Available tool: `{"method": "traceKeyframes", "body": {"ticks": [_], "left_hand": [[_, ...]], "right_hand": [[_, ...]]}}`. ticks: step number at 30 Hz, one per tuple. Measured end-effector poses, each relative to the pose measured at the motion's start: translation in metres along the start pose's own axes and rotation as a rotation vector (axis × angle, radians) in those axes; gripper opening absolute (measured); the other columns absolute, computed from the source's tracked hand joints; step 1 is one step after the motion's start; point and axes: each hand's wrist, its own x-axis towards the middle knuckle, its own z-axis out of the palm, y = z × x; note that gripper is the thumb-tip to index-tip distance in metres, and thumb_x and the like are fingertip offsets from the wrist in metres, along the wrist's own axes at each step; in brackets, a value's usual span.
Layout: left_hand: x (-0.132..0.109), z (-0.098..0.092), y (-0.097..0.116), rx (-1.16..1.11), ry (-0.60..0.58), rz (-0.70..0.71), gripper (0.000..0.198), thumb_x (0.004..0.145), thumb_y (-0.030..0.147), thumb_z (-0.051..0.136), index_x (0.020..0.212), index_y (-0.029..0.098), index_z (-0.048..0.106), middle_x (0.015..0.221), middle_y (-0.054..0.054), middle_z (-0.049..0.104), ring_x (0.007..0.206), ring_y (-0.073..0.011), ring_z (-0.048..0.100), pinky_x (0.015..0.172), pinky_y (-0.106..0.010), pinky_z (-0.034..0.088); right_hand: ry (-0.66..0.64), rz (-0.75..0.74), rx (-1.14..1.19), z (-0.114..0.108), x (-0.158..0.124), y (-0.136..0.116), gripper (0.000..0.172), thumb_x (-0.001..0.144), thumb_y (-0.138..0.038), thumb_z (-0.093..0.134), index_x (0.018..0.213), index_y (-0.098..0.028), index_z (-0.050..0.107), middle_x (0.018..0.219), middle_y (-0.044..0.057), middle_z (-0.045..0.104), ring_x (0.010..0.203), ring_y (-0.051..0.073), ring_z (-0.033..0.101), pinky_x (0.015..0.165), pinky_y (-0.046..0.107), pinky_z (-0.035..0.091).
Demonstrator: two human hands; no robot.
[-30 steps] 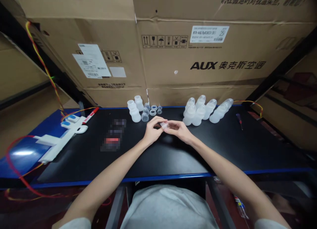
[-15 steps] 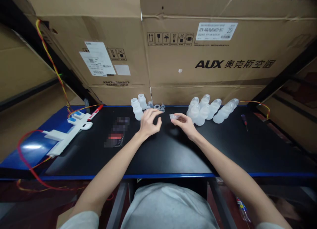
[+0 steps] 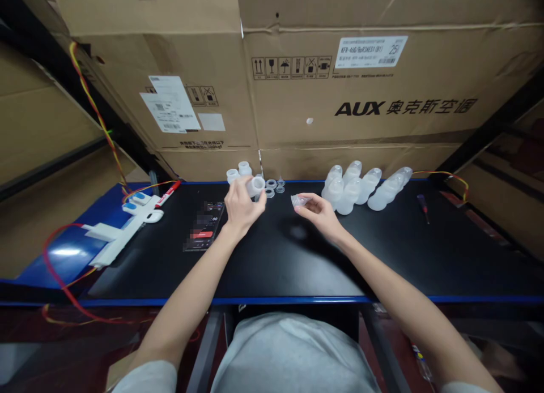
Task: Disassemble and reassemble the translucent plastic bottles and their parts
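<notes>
Phone left on table, capped bottles right, screwdriver farther right, cardboard behind.

The flat black desk is showing bright blue along its front edge. Toward the back edge, a hollow plastic bottle is looking milky white and a small ribbed plastic cap clear. Near the left edge, a long white plastic power strip is bearing blue patches. Behind, a broad brown cardboard panel is carrying black lettering.

Left fingers and right fingers are curled, well apart.
</notes>
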Motion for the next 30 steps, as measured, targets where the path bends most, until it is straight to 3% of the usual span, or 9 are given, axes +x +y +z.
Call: {"method": "traceKeyframes", "body": {"ticks": [2, 4, 7, 10, 16, 19, 23, 26, 30], "left_hand": [[-0.005, 0.002, 0.009, -0.173, -0.013, 0.222, 0.040, 0.089, 0.020, 0.074, 0.128, 0.020, 0.063, 0.120, -0.013, 0.076, 0.115, -0.0299, 0.073, 0.103, -0.047, 0.059], [-0.010, 0.004, 0.018, -0.315, -0.101, 0.383, 0.045, 0.089, 0.014, 0.073, 0.133, 0.022, 0.065, 0.123, -0.011, 0.076, 0.117, -0.0290, 0.073, 0.106, -0.049, 0.060], [-0.018, 0.006, 0.028, -0.446, -0.186, 0.426, 0.062, 0.089, 0.014, 0.075, 0.148, 0.024, 0.061, 0.128, -0.012, 0.076, 0.120, -0.0299, 0.073, 0.107, -0.052, 0.061], [-0.022, 0.007, 0.033, -0.559, -0.195, 0.350, 0.065, 0.087, 0.015, 0.079, 0.149, 0.022, 0.059, 0.127, -0.013, 0.078, 0.119, -0.0291, 0.075, 0.106, -0.051, 0.063], [-0.025, 0.008, 0.036, -0.774, -0.215, 0.164, 0.033, 0.083, 0.022, 0.090, 0.115, 0.021, 0.081, 0.133, -0.015, 0.074, 0.120, -0.0288, 0.076, 0.106, -0.051, 0.064], [-0.026, 0.013, 0.033, -0.943, -0.374, -0.074, 0.036, 0.076, 0.031, 0.097, 0.109, 0.021, 0.086, 0.119, -0.012, 0.077, 0.105, -0.0261, 0.078, 0.097, -0.047, 0.066], [-0.028, 0.019, 0.029, -1.275, -0.653, -0.483, 0.071, 0.062, 0.036, 0.104, 0.127, 0.018, 0.081, 0.111, -0.012, 0.083, 0.096, -0.0289, 0.081, 0.089, -0.045, 0.067], [-0.028, 0.021, 0.029, -1.355, -0.695, -0.703, 0.081, 0.061, 0.037, 0.104, 0.134, 0.016, 0.077, 0.105, -0.013, 0.085, 0.085, -0.0278, 0.082, 0.079, -0.040, 0.066], [-0.028, 0.022, 0.033, -1.320, -0.654, -0.721, 0.067, 0.057, 0.033, 0.106, 0.117, 0.016, 0.081, 0.106, -0.013, 0.086, 0.090, -0.0283, 0.083, 0.087, -0.041, 0.066]], "right_hand": [[0.004, -0.026, 0.001, 0.000, -0.001, -0.001, 0.055, 0.079, -0.057, 0.094, 0.121, -0.026, 0.076, 0.112, 0.006, 0.080, 0.100, 0.024, 0.075, 0.099, 0.044, 0.062], [0.003, -0.058, 0.006, 0.000, -0.001, 0.000, 0.055, 0.080, -0.058, 0.093, 0.122, -0.027, 0.075, 0.115, 0.006, 0.079, 0.101, 0.024, 0.074, 0.098, 0.043, 0.062], [-0.017, -0.096, -0.006, 0.000, 0.000, 0.003, 0.058, 0.080, -0.059, 0.093, 0.124, -0.026, 0.074, 0.115, 0.007, 0.079, 0.099, 0.024, 0.074, 0.096, 0.044, 0.063], [-0.049, -0.117, -0.036, -0.002, 0.000, 0.006, 0.060, 0.081, -0.060, 0.092, 0.126, -0.025, 0.074, 0.111, 0.007, 0.079, 0.095, 0.025, 0.074, 0.094, 0.045, 0.064], [-0.166, -0.236, -0.177, -0.016, -0.001, -0.006, 0.055, 0.090, -0.052, 0.087, 0.137, -0.027, 0.072, 0.123, 0.008, 0.074, 0.100, 0.024, 0.072, 0.098, 0.045, 0.062], [-0.260, -0.299, -0.218, -0.023, -0.001, -0.015, 0.047, 0.095, -0.047, 0.083, 0.136, -0.027, 0.073, 0.131, 0.010, 0.070, 0.111, 0.026, 0.071, 0.101, 0.045, 0.060], [-0.352, -0.296, -0.217, -0.027, 0.000, -0.019, 0.044, 0.098, -0.049, 0.079, 0.136, -0.027, 0.072, 0.131, 0.010, 0.069, 0.109, 0.026, 0.071, 0.097, 0.044, 0.060], [-0.286, -0.227, -0.288, -0.025, 0.001, -0.018, 0.050, 0.092, -0.055, 0.083, 0.130, -0.024, 0.071, 0.113, 0.007, 0.073, 0.090, 0.022, 0.069, 0.085, 0.040, 0.059], [-0.072, -0.193, -0.467, -0.020, 0.000, -0.014, 0.049, 0.082, -0.062, 0.089, 0.101, -0.021, 0.069, 0.079, 0.000, 0.067, 0.070, 0.018, 0.058, 0.066, 0.032, 0.048]]}}
